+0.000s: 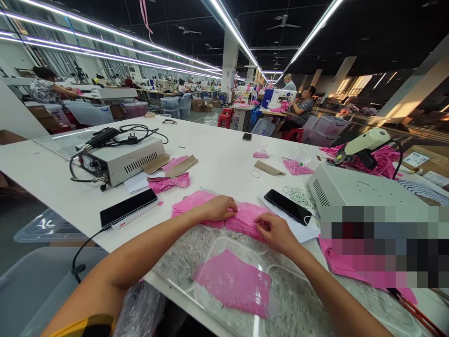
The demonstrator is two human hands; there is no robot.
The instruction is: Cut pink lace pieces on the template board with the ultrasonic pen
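Note:
My left hand (220, 208) is curled with its fingers pressed down on a pink lace piece (245, 219) lying on the white table (217, 154). My right hand (275, 231) pinches the same lace at its near right edge. A second pink lace piece (233, 283) lies under a clear plastic tray lid (280, 299) close to me. More folded pink lace (168, 181) sits further left.
A black phone (128, 208) lies left of the lace, another phone (287, 206) right of it. A grey control box (119, 161) with cables stands at left, a white machine (354, 189) at right. Other people sit at sewing tables behind.

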